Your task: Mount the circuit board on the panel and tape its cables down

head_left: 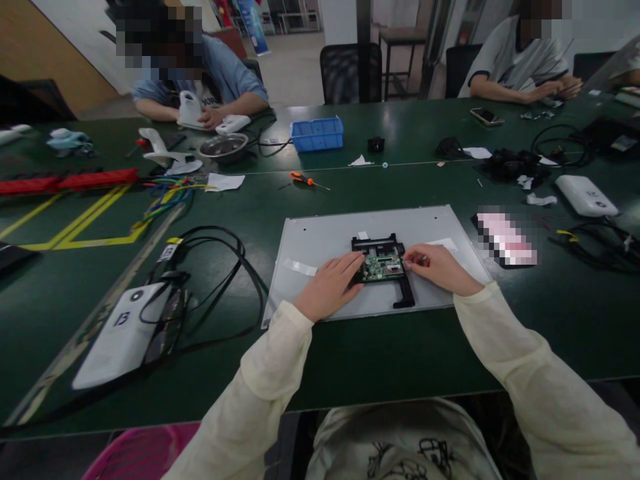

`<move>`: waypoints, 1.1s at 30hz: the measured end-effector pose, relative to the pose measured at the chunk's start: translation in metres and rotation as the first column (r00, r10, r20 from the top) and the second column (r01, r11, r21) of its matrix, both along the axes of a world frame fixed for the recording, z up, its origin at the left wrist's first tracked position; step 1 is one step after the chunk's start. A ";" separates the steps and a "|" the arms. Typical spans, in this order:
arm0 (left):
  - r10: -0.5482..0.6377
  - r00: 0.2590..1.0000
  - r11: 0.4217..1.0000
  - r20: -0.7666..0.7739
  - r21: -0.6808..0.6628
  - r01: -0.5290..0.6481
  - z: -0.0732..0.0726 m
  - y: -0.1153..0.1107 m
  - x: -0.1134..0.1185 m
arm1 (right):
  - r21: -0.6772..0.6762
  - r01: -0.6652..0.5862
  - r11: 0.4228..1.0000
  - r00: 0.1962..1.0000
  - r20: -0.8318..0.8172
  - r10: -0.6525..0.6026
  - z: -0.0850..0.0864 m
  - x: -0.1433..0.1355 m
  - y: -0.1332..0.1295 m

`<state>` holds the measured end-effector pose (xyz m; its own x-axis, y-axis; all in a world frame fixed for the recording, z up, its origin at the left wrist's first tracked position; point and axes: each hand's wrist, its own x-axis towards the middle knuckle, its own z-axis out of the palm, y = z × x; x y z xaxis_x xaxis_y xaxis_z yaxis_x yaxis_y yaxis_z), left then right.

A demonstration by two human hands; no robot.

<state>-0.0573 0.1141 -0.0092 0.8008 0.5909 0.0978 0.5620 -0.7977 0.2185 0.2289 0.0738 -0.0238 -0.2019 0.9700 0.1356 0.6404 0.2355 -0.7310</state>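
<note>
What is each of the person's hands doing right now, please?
Left hand: open, fingers resting on the left edge of the green circuit board.
Right hand: fingertips pinched at the board's right edge; grasp cannot be told.

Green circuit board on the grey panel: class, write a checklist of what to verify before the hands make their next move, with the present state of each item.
1. Left hand rests at the green circuit board: ok.
2. Right hand touches the board's right edge: ok.
3. Board sits in the black bracket: ok; fully seated: cannot tell.
4. Grey panel lies flat on the green table: ok.
5. Orange screwdriver within reach: not ok, it lies beyond the panel.
6. Black cable off the panel: ok.
</note>
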 end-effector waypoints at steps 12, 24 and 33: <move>0.002 1.000 1.000 0.002 0.009 -0.002 0.002 -0.003 0.003 | 0.096 0.040 0.995 0.998 0.034 -0.044 0.005 -0.003 -0.005; 0.452 0.859 0.866 0.240 0.112 -0.487 0.025 0.024 -0.031 | 0.297 0.078 0.952 0.986 0.119 -0.118 0.018 -0.016 -0.017; 0.758 0.648 0.651 -0.075 0.168 -0.741 0.012 0.035 -0.061 | 0.347 -0.047 0.937 0.977 0.209 -0.028 0.014 -0.033 -0.027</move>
